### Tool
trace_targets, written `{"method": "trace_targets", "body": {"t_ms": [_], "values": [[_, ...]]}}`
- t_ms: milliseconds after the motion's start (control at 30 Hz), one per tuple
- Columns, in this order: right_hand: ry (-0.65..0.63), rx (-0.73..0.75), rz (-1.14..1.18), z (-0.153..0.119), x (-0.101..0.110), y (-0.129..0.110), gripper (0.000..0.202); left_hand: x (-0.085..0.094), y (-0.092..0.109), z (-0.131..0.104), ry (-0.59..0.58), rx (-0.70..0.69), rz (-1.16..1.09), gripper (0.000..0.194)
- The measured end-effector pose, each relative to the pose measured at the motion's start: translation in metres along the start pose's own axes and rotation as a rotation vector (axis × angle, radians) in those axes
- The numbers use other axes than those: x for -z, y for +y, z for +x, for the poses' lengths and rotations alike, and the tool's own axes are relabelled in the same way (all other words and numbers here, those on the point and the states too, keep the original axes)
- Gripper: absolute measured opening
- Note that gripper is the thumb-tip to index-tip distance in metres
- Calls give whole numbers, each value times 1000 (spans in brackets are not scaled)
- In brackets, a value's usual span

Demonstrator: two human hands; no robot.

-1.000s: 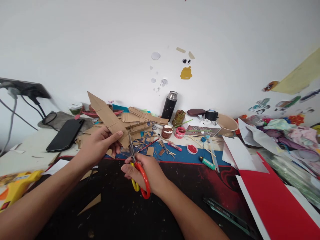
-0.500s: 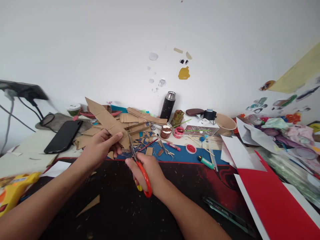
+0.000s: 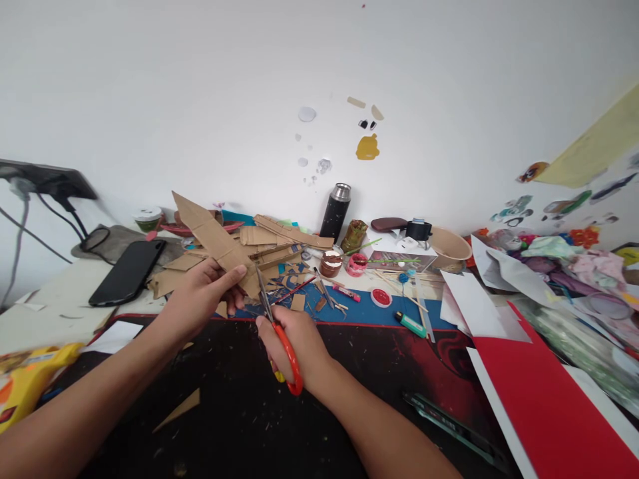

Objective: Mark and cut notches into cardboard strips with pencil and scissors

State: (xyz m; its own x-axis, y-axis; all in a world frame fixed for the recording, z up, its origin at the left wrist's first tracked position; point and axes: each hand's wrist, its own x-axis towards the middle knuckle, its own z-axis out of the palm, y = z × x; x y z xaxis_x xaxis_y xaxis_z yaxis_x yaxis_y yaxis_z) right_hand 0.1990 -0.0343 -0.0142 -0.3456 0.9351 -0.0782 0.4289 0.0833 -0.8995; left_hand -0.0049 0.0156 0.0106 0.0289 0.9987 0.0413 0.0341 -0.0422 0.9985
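Pinched between the thumb and fingers of my left hand [image 3: 212, 286] is a long strip of brown cardboard [image 3: 214, 239], its pointed end tilted up and to the left. My right hand [image 3: 294, 339] grips red-and-yellow scissors [image 3: 289, 362] by the handles. The scissor blades point up and meet the lower right end of the strip; how far they have cut in cannot be made out. A thin triangular cardboard offcut [image 3: 178, 410] lies on the black mat [image 3: 224, 426] below my hands.
Cardboard scraps [image 3: 279, 229] pile up behind my hands, near paint jars [image 3: 331, 264] and a black thermos [image 3: 336, 213]. At left are a phone [image 3: 127, 273] and a yellow glue gun [image 3: 37, 379]. A box cutter [image 3: 454, 429] and red card [image 3: 554, 399] lie right.
My right thumb has shifted slightly right on the scissors, and the handles sit a little closer. The cardboard strip has barely moved.
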Motion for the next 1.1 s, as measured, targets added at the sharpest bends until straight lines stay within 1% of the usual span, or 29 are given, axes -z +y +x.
{"method": "trace_targets", "body": {"t_ms": [133, 333, 500, 667, 800, 933, 1100], "values": [[4, -8, 6, 0, -1, 0, 38, 0, -3, 1, 10, -6, -17, 42], [11, -8, 2, 0, -1, -2, 37, -2, -2, 0, 17, 10, -34, 43], [60, 31, -61, 1, -2, -1, 38, -1, -2, 0, -1, 12, -29, 43], [40, 12, -45, 0, -3, -1, 38, 0, -4, 1, 0, 20, -42, 42], [43, 19, -59, 1, -3, -1, 36, -1, -4, 0, 8, 16, -42, 44], [73, 41, -90, 2, -4, 0, 38, -3, -4, 0, 30, 30, -45, 48], [50, 20, -28, 1, -6, 0, 35, -3, 0, 0, 6, 48, -40, 53]]}}
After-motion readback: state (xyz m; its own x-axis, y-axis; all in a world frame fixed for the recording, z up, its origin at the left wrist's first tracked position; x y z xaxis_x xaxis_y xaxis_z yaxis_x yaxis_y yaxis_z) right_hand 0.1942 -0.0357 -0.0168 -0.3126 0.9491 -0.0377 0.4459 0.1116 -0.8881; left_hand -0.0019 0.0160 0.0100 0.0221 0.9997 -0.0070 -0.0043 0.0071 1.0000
